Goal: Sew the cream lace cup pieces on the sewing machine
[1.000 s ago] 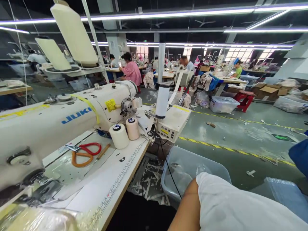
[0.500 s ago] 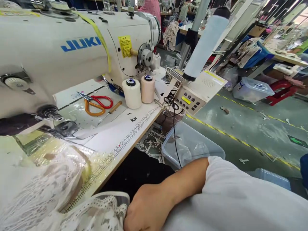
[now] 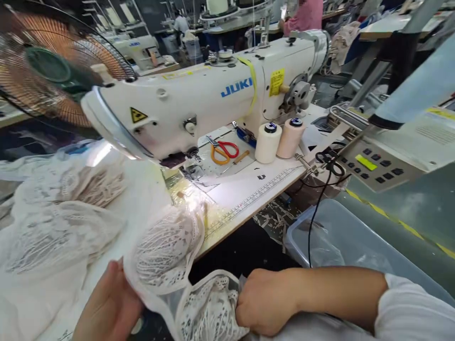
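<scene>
A white lace bra [image 3: 165,251] spans between my two hands at the table's front edge. One cup rests on the tabletop. The other hangs lower, over the edge. At the bottom left, my left hand [image 3: 112,303] holds the bra's outer band, with some fingers hidden behind the fabric. My right hand [image 3: 261,300] is closed on the side of the lower cup, its fingertips out of sight. Just beyond the bra stands a white JUKI sewing machine [image 3: 213,94], whose lamp lights the needle area.
More white lace pieces [image 3: 64,227] are heaped on the left of the table. Scissors [image 3: 223,151], a wooden-handled awl [image 3: 240,157] and two thread cones [image 3: 268,142] lie or stand by the machine. A control box [image 3: 377,161], a plastic bin [image 3: 341,237] and a fan [image 3: 50,61] surround it.
The view has swung left, bringing the fan, the machine's head and the lace heap into sight. My left hand now shows at the bra. My right hand still grips the lower cup.
</scene>
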`<state>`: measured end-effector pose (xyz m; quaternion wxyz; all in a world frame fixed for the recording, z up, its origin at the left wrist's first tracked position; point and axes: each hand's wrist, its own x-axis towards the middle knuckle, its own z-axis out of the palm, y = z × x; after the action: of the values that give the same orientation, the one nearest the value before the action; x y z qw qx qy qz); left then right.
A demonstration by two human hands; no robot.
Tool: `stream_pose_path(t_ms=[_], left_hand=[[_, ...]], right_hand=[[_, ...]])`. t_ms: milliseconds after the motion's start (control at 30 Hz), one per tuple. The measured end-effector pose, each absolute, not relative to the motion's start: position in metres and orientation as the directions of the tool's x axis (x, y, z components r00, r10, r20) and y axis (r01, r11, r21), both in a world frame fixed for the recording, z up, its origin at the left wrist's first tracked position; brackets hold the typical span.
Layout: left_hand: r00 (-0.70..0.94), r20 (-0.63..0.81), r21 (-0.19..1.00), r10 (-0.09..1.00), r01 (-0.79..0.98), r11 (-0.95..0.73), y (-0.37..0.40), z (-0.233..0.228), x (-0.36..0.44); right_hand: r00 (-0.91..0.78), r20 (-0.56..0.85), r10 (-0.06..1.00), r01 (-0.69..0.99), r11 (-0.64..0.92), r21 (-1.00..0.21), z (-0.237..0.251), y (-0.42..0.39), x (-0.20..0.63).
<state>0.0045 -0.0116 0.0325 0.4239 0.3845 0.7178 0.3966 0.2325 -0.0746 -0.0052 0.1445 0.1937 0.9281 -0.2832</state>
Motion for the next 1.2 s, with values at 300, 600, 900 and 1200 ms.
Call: stream_pose_path(t_ms=[300,600,900,1200], left_hand=[[-0.312,-0.448,0.893,0.838,-0.189,0.407,-0.015,0.029,0.020],[-0.070,-0.415,0.908,0.907,0.035,0.418,-0.015,0.014,0.005],[0.225,-0.304,0.825,0.926,0.548,0.137,0.010,0.013,0.020],[0.043,-0.376,0.866,0.926,0.372,0.335,0.002,0.029,0.034]], right_hand=[[-0.339,0.046,0.940,0.564,0.242,-0.790,0.025,0.002,0.251],[-0.632,0.020,0.775,0.154,0.152,-0.976,0.001,0.045,0.222],[-0.673,-0.006,0.739,0.273,0.242,-0.931,0.007,0.046,0.223],[-0.491,-0.070,0.869,0.519,0.226,-0.824,0.013,0.040,0.220]])
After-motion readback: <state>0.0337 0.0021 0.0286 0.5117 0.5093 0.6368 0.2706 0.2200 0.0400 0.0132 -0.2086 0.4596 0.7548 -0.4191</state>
